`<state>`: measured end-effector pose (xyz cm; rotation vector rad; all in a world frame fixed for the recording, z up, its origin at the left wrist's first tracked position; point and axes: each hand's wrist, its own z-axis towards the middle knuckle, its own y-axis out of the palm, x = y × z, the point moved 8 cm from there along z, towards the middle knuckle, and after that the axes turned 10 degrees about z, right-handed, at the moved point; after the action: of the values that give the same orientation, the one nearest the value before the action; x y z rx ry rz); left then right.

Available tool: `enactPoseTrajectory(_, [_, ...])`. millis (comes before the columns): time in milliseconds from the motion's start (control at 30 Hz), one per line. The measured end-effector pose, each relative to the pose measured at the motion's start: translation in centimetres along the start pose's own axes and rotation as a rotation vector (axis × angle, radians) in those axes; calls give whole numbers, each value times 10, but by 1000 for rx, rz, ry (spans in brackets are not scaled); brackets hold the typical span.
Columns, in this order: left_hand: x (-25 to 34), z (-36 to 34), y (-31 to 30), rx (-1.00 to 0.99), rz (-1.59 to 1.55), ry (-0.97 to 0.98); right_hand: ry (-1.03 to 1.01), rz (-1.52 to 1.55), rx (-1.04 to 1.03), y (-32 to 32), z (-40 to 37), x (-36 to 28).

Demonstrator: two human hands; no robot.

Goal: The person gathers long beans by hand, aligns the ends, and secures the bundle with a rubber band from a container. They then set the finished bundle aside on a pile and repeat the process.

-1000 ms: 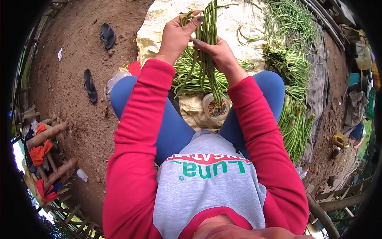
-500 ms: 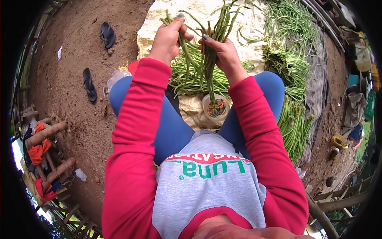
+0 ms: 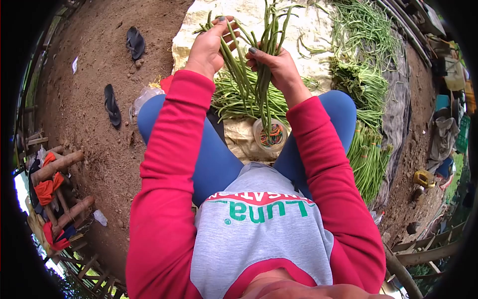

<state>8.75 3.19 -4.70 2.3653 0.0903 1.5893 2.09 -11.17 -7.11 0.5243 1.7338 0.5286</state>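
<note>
Long green beans hang from both of my hands over a pale sheet (image 3: 244, 134). My left hand (image 3: 208, 50) is closed around a few long beans (image 3: 234, 65), thumb on top. Close beside it, my right hand (image 3: 276, 67) grips a thicker bunch of long beans (image 3: 265, 89), whose lower ends dangle down to a clear tub (image 3: 257, 133). Coloured rubber bands (image 3: 275, 137) lie in that tub between my knees. Under my hands, a pile of loose long beans (image 3: 229, 102) rests on the sheet.
To the right lie more loose beans (image 3: 366, 30) and bundled beans (image 3: 368, 159), beside a dark cloth (image 3: 396, 119). Two black flip-flops (image 3: 112, 104) and a plastic bag (image 3: 144, 99) are on the dirt at left. A wooden frame with orange cloth (image 3: 47, 189) stands lower left.
My left hand has shifted slightly left and up, and more beans now hang below it. The bunch in my right hand looks thinner and stays in nearly the same place.
</note>
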Motion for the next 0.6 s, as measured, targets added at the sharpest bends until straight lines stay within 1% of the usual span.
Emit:
enactPoseTrajectory(33, [1, 0, 0, 0, 0, 0, 0, 0, 0, 1, 0, 0])
enactPoseTrajectory(133, [7, -3, 9, -127, -142, -16, 38, 13, -13, 4, 0, 5])
enactPoseTrajectory(167, [5, -1, 8, -126, -141, -17, 54, 61, -16, 5, -1, 7])
enactPoseTrajectory(233, [6, 0, -1, -16, -144, -3, 83, 158, -18, 5, -2, 9])
enactPoseTrajectory(267, [9, -4, -2, 18, -198, 16, 64, 250, -11, 4, -1, 9])
enactPoseTrajectory(300, [12, -6, -2, 17, -198, 15, 64, 250, -9, 2, 0, 10])
enactPoseTrajectory(367, [16, -9, -1, -48, 255, -12, 0, 166, -8, 0, 2, 4])
enactPoseTrajectory(400, [16, -13, 3, -69, 353, -1, -35, 158, 37, -3, 1, 2])
enactPoseTrajectory(433, [10, -18, 11, -149, 391, -37, -35, 157, 37, -2, 2, 0])
enactPoseTrajectory(500, [5, -27, 24, -230, 498, -11, -58, 150, -32, 6, 2, -4])
enactPoseTrajectory(533, [0, -26, 22, -151, 482, -1, -64, 162, -62, 7, 5, -2])
enactPoseTrajectory(567, [-3, -24, 23, -151, 482, -4, -62, 164, -61, 5, 6, 0])
enactPoseTrajectory(600, [-1, -21, 19, -91, 446, 38, -47, 155, -45, 1, 7, 3])
